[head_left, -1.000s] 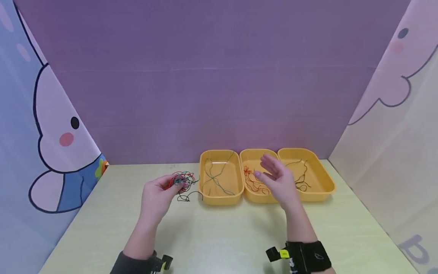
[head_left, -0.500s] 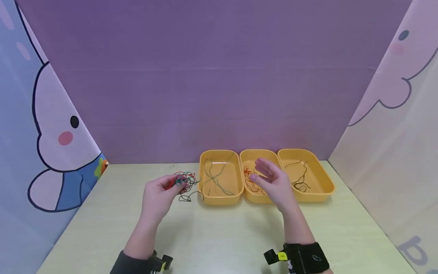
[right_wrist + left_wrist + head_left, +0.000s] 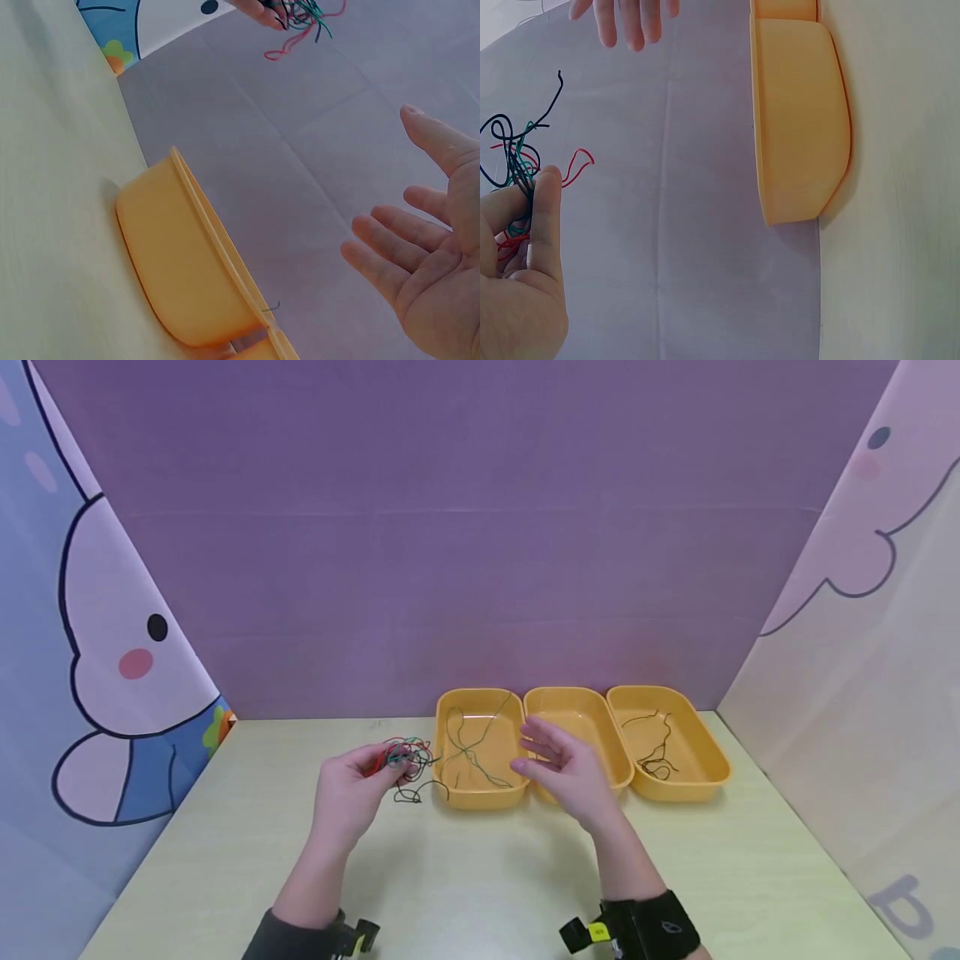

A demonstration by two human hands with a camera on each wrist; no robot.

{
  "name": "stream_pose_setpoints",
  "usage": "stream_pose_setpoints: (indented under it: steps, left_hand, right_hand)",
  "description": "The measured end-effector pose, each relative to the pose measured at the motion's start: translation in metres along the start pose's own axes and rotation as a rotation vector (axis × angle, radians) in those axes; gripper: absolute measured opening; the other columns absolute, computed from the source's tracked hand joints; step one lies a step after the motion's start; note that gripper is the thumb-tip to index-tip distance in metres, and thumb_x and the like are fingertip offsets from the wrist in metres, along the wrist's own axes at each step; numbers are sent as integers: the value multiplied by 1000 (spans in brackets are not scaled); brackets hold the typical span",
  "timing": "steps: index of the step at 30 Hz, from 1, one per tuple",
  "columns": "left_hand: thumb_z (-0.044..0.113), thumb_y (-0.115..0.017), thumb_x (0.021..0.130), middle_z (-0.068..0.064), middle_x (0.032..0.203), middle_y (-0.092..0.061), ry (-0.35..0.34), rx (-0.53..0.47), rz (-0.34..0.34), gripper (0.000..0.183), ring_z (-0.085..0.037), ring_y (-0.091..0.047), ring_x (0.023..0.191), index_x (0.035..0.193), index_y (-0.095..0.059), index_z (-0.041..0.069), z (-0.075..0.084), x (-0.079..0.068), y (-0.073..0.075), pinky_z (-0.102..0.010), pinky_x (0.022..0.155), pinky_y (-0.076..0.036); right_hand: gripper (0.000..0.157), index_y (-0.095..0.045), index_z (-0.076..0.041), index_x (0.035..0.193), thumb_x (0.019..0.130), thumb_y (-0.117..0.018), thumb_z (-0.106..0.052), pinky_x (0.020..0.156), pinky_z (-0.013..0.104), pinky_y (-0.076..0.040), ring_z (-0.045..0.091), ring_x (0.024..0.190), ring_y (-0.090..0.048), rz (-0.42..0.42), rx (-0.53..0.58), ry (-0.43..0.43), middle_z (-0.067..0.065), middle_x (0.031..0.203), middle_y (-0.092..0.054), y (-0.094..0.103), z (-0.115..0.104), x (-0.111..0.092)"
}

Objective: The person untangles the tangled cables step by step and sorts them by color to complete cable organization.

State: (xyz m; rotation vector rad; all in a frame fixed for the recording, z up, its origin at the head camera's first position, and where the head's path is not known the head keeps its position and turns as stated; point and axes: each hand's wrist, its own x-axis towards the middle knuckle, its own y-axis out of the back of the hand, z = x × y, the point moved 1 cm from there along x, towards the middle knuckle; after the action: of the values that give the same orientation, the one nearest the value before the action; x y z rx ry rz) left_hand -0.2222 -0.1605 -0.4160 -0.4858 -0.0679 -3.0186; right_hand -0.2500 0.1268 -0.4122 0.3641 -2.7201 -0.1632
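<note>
Between thumb and fingers my left hand [image 3: 348,793] pinches a tangle of thin wires [image 3: 405,756], red, green and black, held above the table left of the yellow bins. A black strand dangles below it, and a red loop sticks out past the fingertips in the left wrist view. My right hand [image 3: 573,772] holds nothing; its fingers are extended and spread, thumb apart, over the front of the middle bin [image 3: 573,703]. The left bin [image 3: 480,797] contains green wires [image 3: 471,752]. Black wires [image 3: 660,760] lie in the right bin [image 3: 697,756]. The right hand hides the red wires in the middle bin.
The three bins stand side by side at the back of the pale table [image 3: 442,885], close to a purple backdrop [image 3: 480,543]. Printed cartoon panels rise on the left and right. A black camera band [image 3: 648,927] wraps the right wrist.
My right hand has moved left, from over the gap between the middle and right bins toward the left bin, with its fingers extended throughout. The left hand and its wires have hardly moved.
</note>
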Motion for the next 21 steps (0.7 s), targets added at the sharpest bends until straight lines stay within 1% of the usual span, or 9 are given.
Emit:
stream_pose_setpoints:
  steps: [3,5,8,14,18,21]
  left_hand:
    - [1,-71,85,-15,90,-71,-1,1,-3,19,-25,-67,81,103,-69,-3,-2,0,-1,-32,72,-58]
    - [1,-71,85,-14,89,-71,0,6,-4,18,-25,-67,80,103,-69,-2,-3,0,-2,-32,72,-58]
    - [1,-71,85,-13,90,-71,8,10,-5,18,-25,-67,80,103,-70,-2,-4,0,-2,-32,72,-58]
    - [2,-71,85,-12,88,-71,3,14,-4,17,-25,-67,79,102,-71,-1,-5,0,-3,-31,72,-58]
    - [6,-72,85,-11,88,-71,-3,15,-8,17,-25,-67,79,101,-71,-1,-5,-1,-4,-30,74,-57]
    - [8,-73,85,-10,87,-71,-3,27,-4,17,-24,-67,79,101,-72,1,-5,-1,-4,-29,74,-57]
  right_hand:
    - [63,-45,-2,139,83,-74,-6,91,32,-50,30,117,-51,-35,-11,-15,14,132,-53,-11,-14,-2]
    - [64,-45,-5,140,84,-75,-8,92,32,-50,27,117,-51,-61,-15,-21,12,133,-53,-17,-15,-2]
    - [63,-45,-7,140,84,-75,-11,90,33,-51,27,115,-52,-101,-24,-28,10,133,-53,-26,-17,-3]
    - [62,-46,-8,139,84,-75,-12,89,34,-51,28,114,-53,-164,-30,-36,9,131,-55,-44,-21,-4]
    - [63,-45,-7,139,84,-75,-12,92,34,-50,29,115,-52,-190,-21,-43,10,131,-55,-54,-22,-4]
    - [64,-44,-5,140,84,-75,-9,94,37,-48,31,116,-51,-215,7,-46,14,132,-54,-61,-22,-4]
